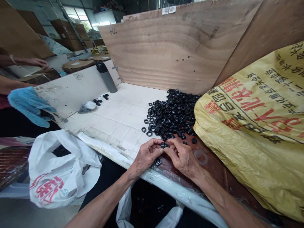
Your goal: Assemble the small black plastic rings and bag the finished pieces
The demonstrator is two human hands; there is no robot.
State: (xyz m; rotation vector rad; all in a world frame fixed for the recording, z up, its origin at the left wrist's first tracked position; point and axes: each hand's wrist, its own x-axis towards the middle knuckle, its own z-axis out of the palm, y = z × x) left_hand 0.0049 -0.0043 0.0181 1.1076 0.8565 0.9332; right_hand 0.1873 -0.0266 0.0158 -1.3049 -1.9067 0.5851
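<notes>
Between the fingertips of both hands is a small black plastic fitting (164, 145), held just over the near edge of the table. My left hand (148, 153) pinches it from the left. From the other side, my right hand (181, 155) closes on it with thumb and forefinger. Just beyond the hands lies a heap of black plastic rings and fittings (175, 114). One loose black ring (158, 161) rests below my fingers by the table edge. An open white bag (124, 202) with dark contents hangs under the edge.
A yellow printed sack (247, 126) covers the table's right side. Wooden boards (175, 47) wall the back. A grey flask (108, 77) stands at the far left corner, near a small bag with a white roll (90, 105). Left are a white bag (61, 171) and a co-worker's hand (35, 62).
</notes>
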